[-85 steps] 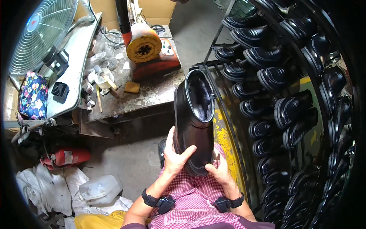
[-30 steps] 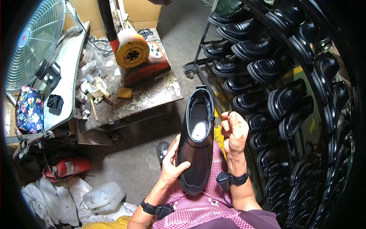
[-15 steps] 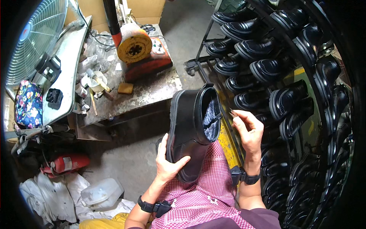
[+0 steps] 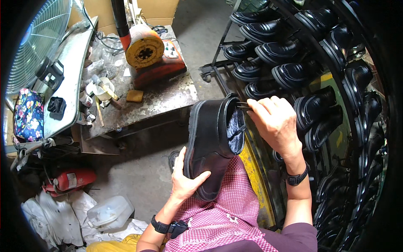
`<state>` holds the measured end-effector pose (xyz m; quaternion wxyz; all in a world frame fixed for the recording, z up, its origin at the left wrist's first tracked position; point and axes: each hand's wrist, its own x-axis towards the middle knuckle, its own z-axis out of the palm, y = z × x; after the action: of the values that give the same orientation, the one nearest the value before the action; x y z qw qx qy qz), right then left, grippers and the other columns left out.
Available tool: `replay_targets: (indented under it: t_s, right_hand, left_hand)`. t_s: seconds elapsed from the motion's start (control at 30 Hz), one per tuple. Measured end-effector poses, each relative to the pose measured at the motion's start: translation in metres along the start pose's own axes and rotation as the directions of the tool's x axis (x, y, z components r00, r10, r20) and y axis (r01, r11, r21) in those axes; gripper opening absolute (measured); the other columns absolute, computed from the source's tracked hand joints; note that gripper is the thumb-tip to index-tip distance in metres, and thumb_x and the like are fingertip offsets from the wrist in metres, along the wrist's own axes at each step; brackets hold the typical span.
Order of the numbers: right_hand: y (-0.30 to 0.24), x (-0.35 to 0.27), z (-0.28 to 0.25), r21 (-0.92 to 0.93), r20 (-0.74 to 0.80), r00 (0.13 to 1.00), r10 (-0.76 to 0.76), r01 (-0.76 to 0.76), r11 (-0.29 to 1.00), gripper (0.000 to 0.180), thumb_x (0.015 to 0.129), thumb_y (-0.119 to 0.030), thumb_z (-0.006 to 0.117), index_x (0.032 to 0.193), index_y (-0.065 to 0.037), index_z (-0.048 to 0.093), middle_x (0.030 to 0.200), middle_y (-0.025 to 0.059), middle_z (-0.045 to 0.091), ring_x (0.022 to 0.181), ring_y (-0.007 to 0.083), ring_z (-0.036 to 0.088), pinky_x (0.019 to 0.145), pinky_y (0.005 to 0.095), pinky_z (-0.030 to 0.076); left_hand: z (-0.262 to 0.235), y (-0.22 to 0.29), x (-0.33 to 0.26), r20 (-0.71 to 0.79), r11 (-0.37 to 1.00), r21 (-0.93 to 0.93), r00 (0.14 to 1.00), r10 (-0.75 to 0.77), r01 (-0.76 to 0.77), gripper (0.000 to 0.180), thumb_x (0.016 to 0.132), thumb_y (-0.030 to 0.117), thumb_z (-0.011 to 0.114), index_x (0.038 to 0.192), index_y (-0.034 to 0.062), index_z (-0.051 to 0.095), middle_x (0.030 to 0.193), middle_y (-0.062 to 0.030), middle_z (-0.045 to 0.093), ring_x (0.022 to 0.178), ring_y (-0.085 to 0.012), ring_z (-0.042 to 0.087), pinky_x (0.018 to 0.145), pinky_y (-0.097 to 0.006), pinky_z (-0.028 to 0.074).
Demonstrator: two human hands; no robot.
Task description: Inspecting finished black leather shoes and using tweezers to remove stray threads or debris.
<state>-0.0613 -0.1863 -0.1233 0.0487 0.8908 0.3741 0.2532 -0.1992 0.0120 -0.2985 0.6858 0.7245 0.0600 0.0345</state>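
Note:
A black leather ankle boot (image 4: 205,143) with a grey fleecy lining (image 4: 235,130) is held up on its side in front of my apron, its opening facing right. My left hand (image 4: 187,180) is closed around the toe end, with the thumb on the upper and the fingers at the sole. At the collar's upper edge, my right hand (image 4: 275,124) pinches a pair of thin metal tweezers (image 4: 242,104), whose tips reach the boot's rim. Part of the tweezers is hidden by my fingers.
A rack (image 4: 214,65) of black shoes stands along the right. Ahead is a worn workbench (image 4: 168,98) carrying an orange machine (image 4: 157,71), a yellow sponge (image 4: 134,95) and brushes. A fan (image 4: 40,38) is at far left; a red fire extinguisher (image 4: 75,179) lies below.
My right hand has moved up and turned over, palm down, bringing the tweezers to the boot's collar. My left hand keeps its hold on the boot.

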Motion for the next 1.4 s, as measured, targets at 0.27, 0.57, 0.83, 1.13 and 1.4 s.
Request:
replay_targets:
  t_s: [0.27,0.57,0.83,1.13,1.4]
  right_hand:
    - [0.002,0.008,0.003,-0.035,0.08,0.986,-0.148,0.151,0.988,0.025,0.073,-0.014,0.064,0.097,-0.005,0.062,0.072,0.0036,0.051,0.066,0.0186,0.052,0.061,0.0313,0.043]
    - [-0.001,-0.003,-0.017,0.257,0.121,0.99,0.071,-0.1,0.961,0.019,0.074,-0.016,0.071,0.086,-0.007,0.059,0.07,0.0063,0.058,0.062,0.0227,0.058,0.057,0.033,0.047]
    - [-0.011,-0.004,-0.022,0.226,0.384,0.923,0.015,-0.11,0.968,0.021,0.075,-0.023,0.069,0.075,-0.008,0.055,0.062,0.0067,0.056,0.06,0.0238,0.059,0.056,0.0353,0.046]
    - [-0.018,-0.005,-0.01,0.166,0.406,0.912,-0.049,-0.021,0.986,0.02,0.077,-0.021,0.067,0.07,-0.007,0.054,0.059,0.007,0.056,0.057,0.0244,0.059,0.054,0.0354,0.046]
    - [-0.019,-0.038,0.018,0.843,0.287,0.769,0.572,-0.487,0.231,0.018,0.087,-0.004,0.061,0.104,-0.001,0.058,0.084,-0.0004,0.059,0.072,0.0037,0.052,0.065,0.0167,0.041]
  left_hand:
    - [-0.001,-0.004,-0.003,0.0,1.0,-0.026,1.0,0.009,-0.009,0.092,0.061,0.023,0.084,0.135,-0.004,0.035,0.125,-0.0187,0.05,0.112,-0.0267,0.053,0.097,-0.035,0.042]
    - [-0.005,-0.003,-0.001,-0.018,0.999,0.051,1.0,0.01,-0.009,0.092,0.062,0.013,0.083,0.137,-0.0032,0.032,0.13,-0.0166,0.047,0.116,-0.0234,0.05,0.1,-0.034,0.04]
    - [-0.003,0.012,-0.002,-0.036,0.992,0.125,0.999,0.024,-0.019,0.094,0.061,0.017,0.084,0.137,-0.0017,0.033,0.128,-0.0166,0.047,0.114,-0.0253,0.051,0.098,-0.035,0.042]
    - [-0.004,0.01,-0.005,-0.043,0.995,0.099,0.999,-0.003,0.007,0.091,0.063,0.016,0.083,0.137,-0.0018,0.033,0.128,-0.0169,0.048,0.115,-0.0245,0.051,0.098,-0.035,0.042]
    - [-0.008,-0.016,0.004,0.02,0.922,-0.23,0.949,-0.314,0.31,0.09,0.067,0.03,0.081,0.136,-0.0043,0.034,0.124,-0.0194,0.052,0.115,-0.0251,0.051,0.1,-0.035,0.039]
